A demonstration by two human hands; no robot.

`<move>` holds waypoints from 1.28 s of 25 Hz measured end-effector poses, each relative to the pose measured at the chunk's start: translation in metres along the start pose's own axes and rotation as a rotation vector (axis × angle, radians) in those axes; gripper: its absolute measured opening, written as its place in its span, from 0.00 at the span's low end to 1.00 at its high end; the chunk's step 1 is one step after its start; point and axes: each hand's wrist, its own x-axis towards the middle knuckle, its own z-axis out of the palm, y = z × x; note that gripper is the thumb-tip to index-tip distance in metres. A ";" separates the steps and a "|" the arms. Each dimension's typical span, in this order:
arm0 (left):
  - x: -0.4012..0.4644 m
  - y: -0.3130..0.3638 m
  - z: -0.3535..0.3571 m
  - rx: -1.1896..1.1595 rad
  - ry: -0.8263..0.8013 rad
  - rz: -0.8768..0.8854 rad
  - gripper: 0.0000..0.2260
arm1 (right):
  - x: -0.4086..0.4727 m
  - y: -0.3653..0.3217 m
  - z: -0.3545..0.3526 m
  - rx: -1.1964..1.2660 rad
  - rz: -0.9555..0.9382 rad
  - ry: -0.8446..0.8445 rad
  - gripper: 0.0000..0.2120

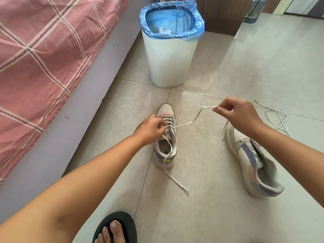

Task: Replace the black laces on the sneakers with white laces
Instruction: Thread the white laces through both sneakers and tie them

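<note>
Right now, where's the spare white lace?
In the head view the spare white lace lies loose on the floor tiles at far right, just beyond the unlaced sneaker and behind the right hand.

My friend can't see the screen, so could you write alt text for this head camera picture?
A person pulls a white lace through the upright sneaker on a tiled floor: the left hand pinches it at the eyelets and the right hand draws it out. A second sneaker lies tilted at right, a loose lace beyond it, a lined bin behind.
</note>
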 end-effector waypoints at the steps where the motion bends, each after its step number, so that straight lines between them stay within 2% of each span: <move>1: 0.004 0.003 -0.003 0.034 -0.072 -0.006 0.09 | 0.005 -0.006 0.004 0.006 0.006 -0.013 0.07; 3: 0.009 0.009 -0.006 0.113 -0.209 -0.004 0.11 | 0.012 -0.013 0.017 0.001 0.017 -0.079 0.07; 6: 0.013 0.010 -0.009 0.145 -0.301 -0.037 0.11 | 0.022 -0.023 0.039 -0.007 0.053 -0.112 0.06; 8: 0.017 0.008 -0.008 0.111 -0.328 -0.081 0.07 | 0.022 -0.028 0.054 -0.112 0.092 -0.090 0.12; 9: 0.019 0.006 -0.006 0.070 -0.338 -0.102 0.05 | 0.018 -0.031 0.062 -0.193 0.092 -0.077 0.16; 11: 0.023 0.004 -0.005 -0.095 -0.354 -0.157 0.04 | 0.000 -0.040 0.086 -0.240 0.088 -0.070 0.12; 14: 0.023 0.000 -0.007 -0.282 -0.377 -0.216 0.06 | -0.034 -0.063 0.130 -0.069 0.315 -0.180 0.10; 16: 0.021 -0.007 -0.005 -0.345 -0.367 -0.218 0.09 | -0.047 -0.076 0.150 -0.019 0.397 -0.044 0.11; 18: 0.020 -0.012 -0.002 -0.422 -0.329 -0.216 0.10 | -0.055 -0.084 0.160 -0.086 0.322 0.128 0.10; 19: 0.020 -0.015 0.000 -0.453 -0.310 -0.215 0.09 | -0.058 -0.086 0.163 -0.143 0.331 0.122 0.10; 21: 0.022 -0.017 0.003 -0.485 -0.302 -0.207 0.09 | -0.062 -0.086 0.170 -0.239 0.440 -0.002 0.13; 23: 0.023 -0.018 0.003 -0.506 -0.316 -0.195 0.10 | -0.060 -0.088 0.179 -0.171 0.548 -0.039 0.14; 27: 0.021 -0.025 0.003 -0.448 -0.316 -0.154 0.13 | -0.045 -0.096 0.191 0.145 0.802 0.159 0.12; 29: 0.015 -0.026 0.002 -0.462 -0.309 -0.159 0.13 | -0.042 -0.096 0.193 0.190 0.870 0.206 0.10; 32: 0.005 -0.028 0.004 -0.483 -0.285 -0.124 0.15 | -0.043 -0.099 0.193 0.184 0.873 0.243 0.09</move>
